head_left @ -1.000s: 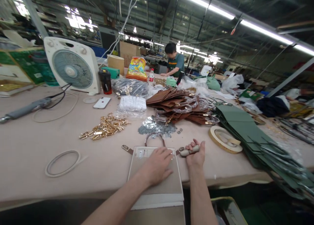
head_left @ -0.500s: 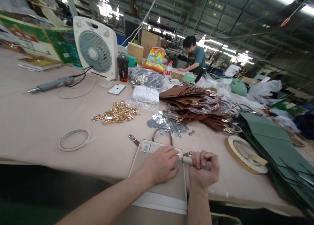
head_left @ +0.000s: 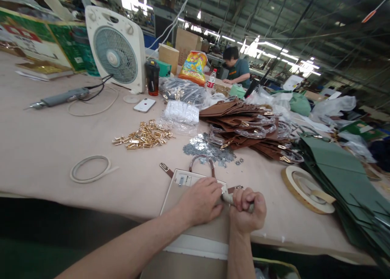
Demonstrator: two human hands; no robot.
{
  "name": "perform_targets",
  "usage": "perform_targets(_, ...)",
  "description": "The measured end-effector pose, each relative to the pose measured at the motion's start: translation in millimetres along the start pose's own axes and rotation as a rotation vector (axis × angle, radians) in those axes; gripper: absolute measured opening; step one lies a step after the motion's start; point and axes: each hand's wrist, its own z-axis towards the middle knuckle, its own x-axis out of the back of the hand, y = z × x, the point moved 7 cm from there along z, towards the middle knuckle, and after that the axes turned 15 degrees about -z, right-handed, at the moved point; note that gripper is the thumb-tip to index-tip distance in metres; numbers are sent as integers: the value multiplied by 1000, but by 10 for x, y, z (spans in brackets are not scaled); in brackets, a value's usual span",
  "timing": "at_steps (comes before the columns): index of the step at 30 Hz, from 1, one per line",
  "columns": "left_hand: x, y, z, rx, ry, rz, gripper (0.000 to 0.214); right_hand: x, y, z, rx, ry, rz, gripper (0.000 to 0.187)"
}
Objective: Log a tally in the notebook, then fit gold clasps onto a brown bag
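My left hand [head_left: 201,201] lies palm down on a flat beige bag panel [head_left: 176,197] at the table's near edge, fingers curled toward its top right corner. My right hand [head_left: 247,210] is a fist wrapped round the pale handle of a small hand tool [head_left: 228,198], whose tip points left at that corner under my left fingers. The panel has a brown curved handle [head_left: 201,162] and brown straps with metal ends [head_left: 166,169] sticking out at its top.
Gold metal fittings [head_left: 143,136], silver bits [head_left: 207,149], stacked brown panels [head_left: 240,122] and green panels [head_left: 344,177] lie on the table [head_left: 45,149]. A tape roll [head_left: 307,189], a white cord loop [head_left: 89,169], a phone [head_left: 144,104], a fan [head_left: 115,47]. A person [head_left: 236,70] works far back.
The view has shifted slightly. My right hand has drawn in closer to my left hand, bringing the tool's tip up to the panel's top right corner.
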Motion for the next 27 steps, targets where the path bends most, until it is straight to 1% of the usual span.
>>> perform_targets(3, 20, 6, 2, -1, -1, -7, 49, -46, -14, -32, 43, 22, -68, 32)
perform_targets(7, 46, 12, 17, 8, -15, -22, 44, -104, -11, -26, 68, 19, -129, 32)
perform_targets(14, 41, -9, 18, 17, -36, -27, 40, -165, 66, 43, 45, 13, -220, 35)
perform_targets(19, 31, -19, 16, 6, -33, -37, 29, -283, 164, 137, -10, -34, -316, 40)
perform_targets(21, 43, -21, 13, 8, -21, -25, 34, -323, 216, 195, -64, -54, -364, 41)
perform_targets(23, 75, -37, 7, 36, 14, 15, 48, -348, 261, 233, -118, -71, -395, 42)
perform_targets(25, 111, -60, -1, 77, 49, 66, 59, -354, 278, 241, -143, -80, -401, 42)
perform_targets(27, 128, -74, -9, 106, 55, 102, 63, -336, 277, 233, -156, -79, -383, 42)
